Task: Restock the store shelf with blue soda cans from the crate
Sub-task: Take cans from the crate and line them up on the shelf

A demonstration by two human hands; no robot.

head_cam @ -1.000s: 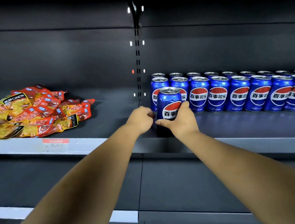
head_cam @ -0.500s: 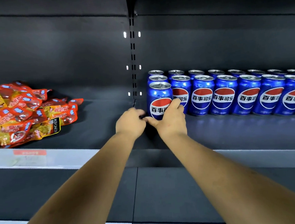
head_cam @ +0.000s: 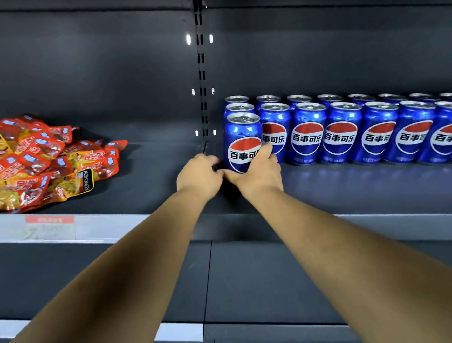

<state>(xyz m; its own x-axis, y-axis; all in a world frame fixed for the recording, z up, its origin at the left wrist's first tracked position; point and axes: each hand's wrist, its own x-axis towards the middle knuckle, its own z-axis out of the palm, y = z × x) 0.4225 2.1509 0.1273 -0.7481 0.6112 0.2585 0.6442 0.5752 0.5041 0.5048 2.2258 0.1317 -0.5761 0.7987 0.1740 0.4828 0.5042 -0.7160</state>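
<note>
Both forearms reach up from the bottom of the frame and meet at mid-frame, hands side by side at the base of the front can (head_cam: 242, 143), which stands upright on the dark shelf (head_cam: 355, 185) at the left end of the row of blue cans (head_cam: 346, 132). Right hand (head_cam: 257, 170) wraps the can's lower right side, thumb underneath toward the left and a finger up across the label; left hand (head_cam: 199, 174) sits just left of the can with fingers curled in, contact with the can not resolvable, nothing visibly held. Snack packets (head_cam: 35, 162) lie piled at centre left, well apart from the cans.
</note>
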